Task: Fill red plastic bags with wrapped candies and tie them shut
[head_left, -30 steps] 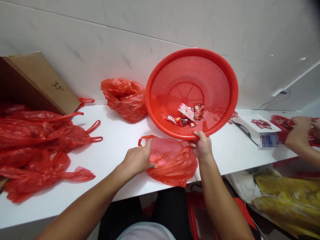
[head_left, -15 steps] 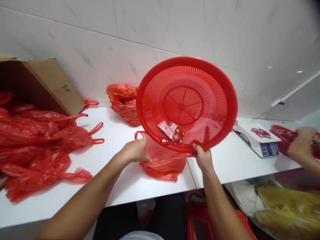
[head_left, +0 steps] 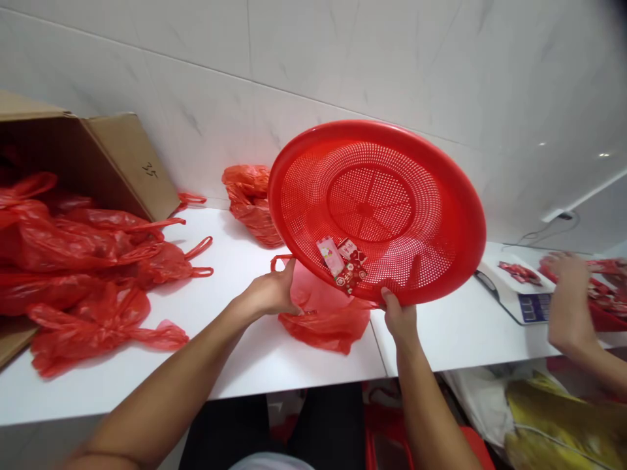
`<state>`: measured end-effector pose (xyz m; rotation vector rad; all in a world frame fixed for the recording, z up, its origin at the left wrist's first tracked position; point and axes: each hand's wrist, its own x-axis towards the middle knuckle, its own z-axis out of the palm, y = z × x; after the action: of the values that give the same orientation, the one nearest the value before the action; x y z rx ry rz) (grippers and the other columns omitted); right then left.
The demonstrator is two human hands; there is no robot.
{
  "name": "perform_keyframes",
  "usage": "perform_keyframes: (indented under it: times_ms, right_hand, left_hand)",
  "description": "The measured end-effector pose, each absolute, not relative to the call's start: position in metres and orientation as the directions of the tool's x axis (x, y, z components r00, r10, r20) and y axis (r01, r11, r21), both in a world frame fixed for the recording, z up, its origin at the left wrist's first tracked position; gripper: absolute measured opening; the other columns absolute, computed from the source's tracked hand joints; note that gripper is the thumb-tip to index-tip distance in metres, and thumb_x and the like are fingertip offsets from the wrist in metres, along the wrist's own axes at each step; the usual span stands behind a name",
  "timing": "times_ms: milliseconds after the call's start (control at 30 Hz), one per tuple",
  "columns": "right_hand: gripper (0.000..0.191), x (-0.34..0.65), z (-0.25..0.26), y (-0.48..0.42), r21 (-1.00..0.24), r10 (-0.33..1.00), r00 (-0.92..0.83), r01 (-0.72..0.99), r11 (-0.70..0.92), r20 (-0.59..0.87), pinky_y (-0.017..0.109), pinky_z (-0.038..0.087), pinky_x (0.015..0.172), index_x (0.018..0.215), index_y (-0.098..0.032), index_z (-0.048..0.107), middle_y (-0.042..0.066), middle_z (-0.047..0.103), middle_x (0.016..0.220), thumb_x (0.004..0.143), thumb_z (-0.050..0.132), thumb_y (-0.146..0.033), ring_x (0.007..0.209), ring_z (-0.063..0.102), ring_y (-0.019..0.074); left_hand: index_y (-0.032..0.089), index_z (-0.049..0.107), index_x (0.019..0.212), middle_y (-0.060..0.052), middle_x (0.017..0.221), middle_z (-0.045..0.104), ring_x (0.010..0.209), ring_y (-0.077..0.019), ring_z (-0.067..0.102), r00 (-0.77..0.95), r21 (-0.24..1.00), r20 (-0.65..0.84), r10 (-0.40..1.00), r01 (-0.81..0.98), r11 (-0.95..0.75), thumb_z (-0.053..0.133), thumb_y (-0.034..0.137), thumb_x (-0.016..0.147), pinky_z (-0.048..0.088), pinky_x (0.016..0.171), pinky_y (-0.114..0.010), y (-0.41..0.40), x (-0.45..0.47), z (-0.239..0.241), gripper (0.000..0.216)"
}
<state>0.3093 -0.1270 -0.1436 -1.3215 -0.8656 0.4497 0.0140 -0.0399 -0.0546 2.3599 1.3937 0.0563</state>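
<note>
My right hand [head_left: 399,314] grips the near rim of a red plastic colander [head_left: 431,281], thumb over the edge. The colander is tilted toward me above the counter, its open side facing me. A few small packets, one a pink packet [head_left: 331,256] and one a red patterned packet [head_left: 351,273], lie low inside it near the rim. Under this lower rim sits an open red plastic bag [head_left: 326,329]. My left hand [head_left: 274,290] holds the bag's left edge, thumb inside the mouth and other fingers largely hidden. What the bag contains is mostly out of sight.
Tied red bags [head_left: 98,261] spill from a cardboard box [head_left: 132,163] on the left. Another red bag [head_left: 252,205] stands by the wall. To the right are a scale [head_left: 531,307] with packets on it, a red basket [head_left: 607,316] of packets, and another person's hand [head_left: 568,281].
The colander has tipped further, its right side lower, and the packets in it have shifted. My left hand stays at the bag. The other person's hand has moved left toward the scale.
</note>
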Motion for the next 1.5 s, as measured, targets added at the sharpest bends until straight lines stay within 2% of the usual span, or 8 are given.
perform_keyframes:
  times_ms: [367, 500, 600, 767, 967, 1100, 1267, 1500]
  right_hand:
    - [0.04, 0.302, -0.141, -0.129, -0.953, 0.713, 0.633, 0.171, 0.25, 0.301, 0.04, 0.06, 0.078, 0.105, -0.016, 0.072, 0.01, 0.074, 0.105, 0.081, 0.075, -0.048, 0.095, 0.07, 0.0267]
    - [0.035, 0.297, -0.135, -0.131, -0.956, 0.641, 0.709, 0.199, 0.217, 0.294, 0.044, 0.058, 0.09, 0.098, -0.015, 0.074, 0.01, 0.074, 0.106, 0.079, 0.078, -0.044, 0.102, 0.069, 0.0281]
    - [0.039, 0.292, -0.124, -0.129, -0.967, 0.571, 0.802, 0.028, 0.254, 0.174, 0.047, 0.055, 0.1, 0.106, -0.016, 0.073, 0.009, 0.072, 0.119, 0.077, 0.081, -0.041, 0.112, 0.068, 0.0286]
    - [0.037, 0.314, -0.111, -0.136, -0.797, 0.613, 0.788, -0.336, 0.502, 0.055, 0.05, 0.062, 0.088, 0.114, -0.026, 0.065, 0.001, 0.072, 0.11, 0.078, 0.074, -0.034, 0.103, 0.073, 0.0247]
    - [0.021, 0.404, -0.137, -0.17, -0.746, 0.572, 0.798, -0.497, 0.443, -0.192, 0.048, 0.059, 0.079, 0.091, -0.022, 0.057, 0.001, 0.064, 0.078, 0.077, 0.054, -0.038, 0.081, 0.07, 0.0229]
    - [0.021, 0.439, -0.157, -0.183, -0.776, 0.458, 0.817, -0.527, 0.348, -0.349, 0.042, 0.055, 0.072, 0.095, -0.024, 0.054, 0.001, 0.062, 0.08, 0.077, 0.054, -0.036, 0.078, 0.07, 0.0225]
    - [0.017, 0.448, -0.171, -0.183, -0.774, 0.377, 0.79, -0.587, 0.236, -0.484, 0.041, 0.052, 0.069, 0.094, -0.026, 0.052, 0.0, 0.06, 0.081, 0.081, 0.049, -0.036, 0.074, 0.069, 0.0224]
    - [0.015, 0.457, -0.176, -0.19, -0.729, 0.419, 0.698, -0.675, 0.113, -0.581, 0.049, 0.053, 0.074, 0.091, -0.028, 0.052, 0.001, 0.059, 0.087, 0.09, 0.045, -0.041, 0.082, 0.07, 0.0254]
  left_hand:
    - [0.012, 0.032, 0.159, 0.0, 0.067, 0.064, 0.062, -0.0258, 0.065, 0.508, 0.438, -0.153, 0.848, 0.804, -0.403, 0.083, 0.04, 0.063, 0.043, 0.06, -0.031, -0.039, 0.016, -0.058, 0.113]
    - [0.011, 0.027, 0.161, -0.001, 0.069, 0.066, 0.065, -0.0265, 0.066, 0.486, 0.416, -0.21, 0.848, 0.83, -0.373, 0.082, 0.046, 0.062, 0.041, 0.058, -0.029, -0.037, 0.015, -0.06, 0.118]
    - [0.014, 0.028, 0.16, -0.002, 0.073, 0.068, 0.068, -0.0271, 0.067, 0.498, 0.425, -0.217, 0.839, 0.823, -0.378, 0.081, 0.049, 0.063, 0.04, 0.057, -0.029, -0.037, 0.013, -0.062, 0.116]
    - [0.021, 0.045, 0.147, -0.004, 0.083, 0.073, 0.072, -0.0265, 0.068, 0.555, 0.52, -0.167, 0.815, 0.752, -0.405, 0.073, 0.058, 0.075, 0.041, 0.058, -0.03, -0.044, 0.005, -0.057, 0.086]
    - [0.032, 0.07, 0.133, -0.004, 0.111, 0.079, 0.099, -0.0251, 0.073, 0.654, 0.57, 0.034, 0.755, 0.608, -0.553, 0.072, 0.047, 0.086, 0.052, 0.085, -0.031, -0.06, -0.023, -0.044, 0.049]
    - [0.032, 0.078, 0.118, -0.002, 0.113, 0.079, 0.081, -0.0173, 0.07, 0.641, 0.643, 0.216, 0.737, 0.474, -0.601, 0.068, 0.048, 0.094, 0.053, 0.075, -0.029, -0.065, -0.041, -0.044, 0.031]
    - [0.024, 0.071, 0.12, -0.006, 0.115, 0.074, 0.08, -0.0161, 0.063, 0.264, 0.661, 0.489, 0.831, 0.51, -0.551, 0.067, 0.049, 0.094, 0.051, 0.071, -0.029, -0.053, -0.046, -0.052, 0.036]
    - [0.023, 0.049, 0.144, -0.008, 0.129, 0.071, 0.106, -0.0235, 0.069, 0.215, 0.766, 0.139, 0.967, 0.595, -0.242, 0.06, 0.063, 0.093, 0.053, 0.088, -0.036, -0.03, -0.04, -0.067, 0.066]
